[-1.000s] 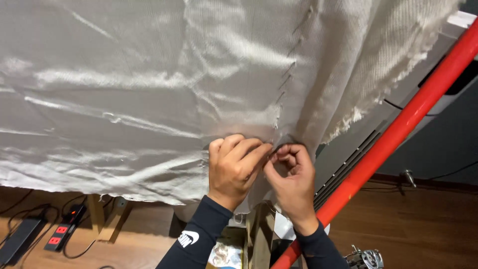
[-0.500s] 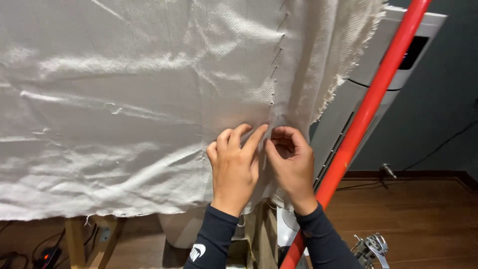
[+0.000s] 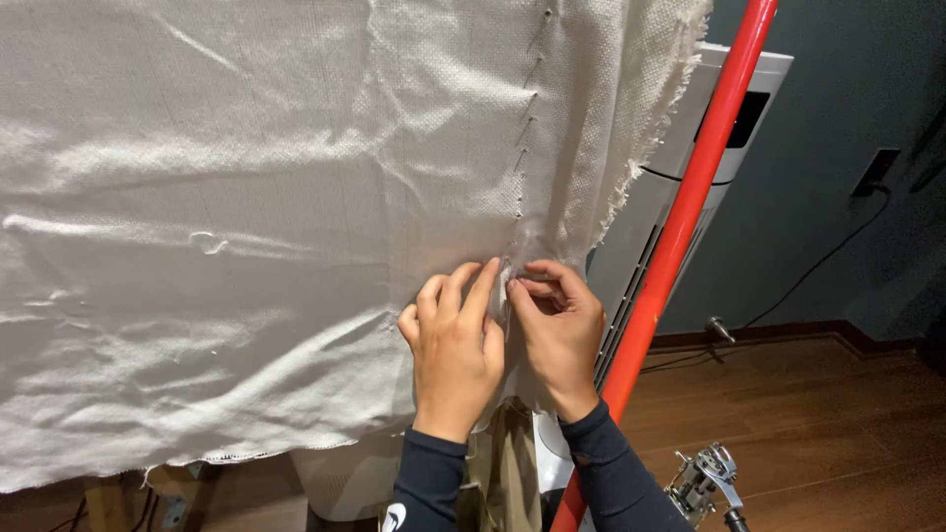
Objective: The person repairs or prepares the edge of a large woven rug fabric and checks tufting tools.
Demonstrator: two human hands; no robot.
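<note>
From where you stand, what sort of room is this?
Probably a home room used as a makeshift sewing workshop: coarse white cloth hangs with a stitched seam, beside a tall white floor-standing appliance, on a wooden floor.

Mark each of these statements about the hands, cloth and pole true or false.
1. Both hands press on the white cloth. True.
2. The left hand holds scissors. False: it lies flat on the cloth with nothing in it.
3. The right hand pinches the cloth at a line of stitches. True.
4. The pole beside the cloth is blue. False: it is red.
5. The floor is wood. True.
</note>
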